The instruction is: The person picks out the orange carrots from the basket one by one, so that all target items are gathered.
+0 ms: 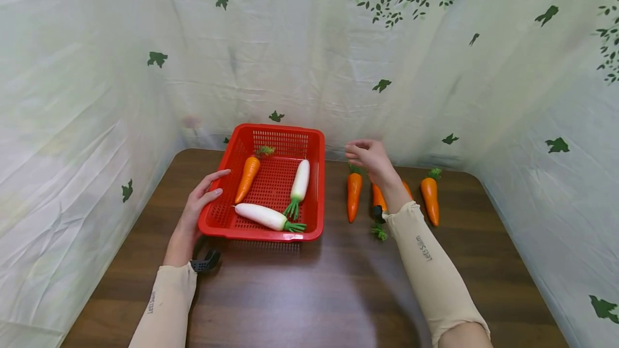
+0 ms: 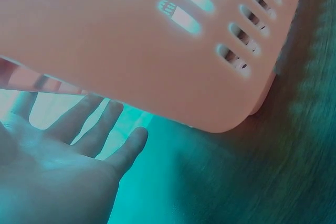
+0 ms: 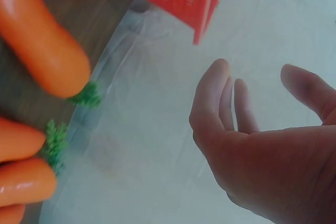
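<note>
A red plastic basket (image 1: 323,176) stands on the table, holding one carrot (image 1: 247,179) and two white radishes (image 1: 300,180) with green tops. My left hand (image 1: 195,205) rests at the basket's left rim, its fingers fairly straight; in the left wrist view the fingertips (image 2: 137,139) lie by the rim's edge. To the right of the basket my right hand (image 1: 369,159) hangs in the air above several loose carrots (image 1: 354,197), fingers loosely bent. Nothing is between thumb and fingers in the right wrist view. My right forearm partly hides the middle carrots.
The brown wooden table (image 1: 300,294) stretches toward me in front of the basket. A pale curtain (image 1: 300,58) with green leaf prints hangs behind and on both sides. Another carrot (image 1: 430,200) lies rightmost, past my forearm.
</note>
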The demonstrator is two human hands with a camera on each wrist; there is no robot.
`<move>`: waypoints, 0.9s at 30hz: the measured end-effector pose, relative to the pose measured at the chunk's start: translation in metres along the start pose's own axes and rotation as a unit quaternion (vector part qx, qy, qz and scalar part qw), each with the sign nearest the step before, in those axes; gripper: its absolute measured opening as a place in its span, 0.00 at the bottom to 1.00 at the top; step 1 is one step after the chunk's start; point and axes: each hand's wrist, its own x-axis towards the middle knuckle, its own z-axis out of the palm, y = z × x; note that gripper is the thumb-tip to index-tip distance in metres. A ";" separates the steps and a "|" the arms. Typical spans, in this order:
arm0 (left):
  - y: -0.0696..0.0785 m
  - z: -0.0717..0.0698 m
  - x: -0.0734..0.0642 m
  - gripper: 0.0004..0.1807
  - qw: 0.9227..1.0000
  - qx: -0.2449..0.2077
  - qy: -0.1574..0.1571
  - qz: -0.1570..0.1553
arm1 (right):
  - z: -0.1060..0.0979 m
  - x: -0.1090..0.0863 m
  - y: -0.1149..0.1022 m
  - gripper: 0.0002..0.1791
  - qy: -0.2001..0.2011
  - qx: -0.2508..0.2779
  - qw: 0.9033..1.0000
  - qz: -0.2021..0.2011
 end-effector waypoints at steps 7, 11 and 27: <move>0.000 -0.001 0.001 0.29 1.000 0.000 -0.001 0.002 | 0.023 0.004 -0.012 0.25 -0.007 0.006 1.000 0.004; -0.001 -0.002 0.002 0.29 1.000 -0.004 -0.004 0.002 | 0.037 0.008 -0.016 0.24 -0.010 0.003 1.000 0.004; -0.001 -0.001 0.001 0.29 1.000 0.003 0.008 -0.004 | 0.089 0.022 -0.037 0.24 -0.054 0.040 0.997 0.038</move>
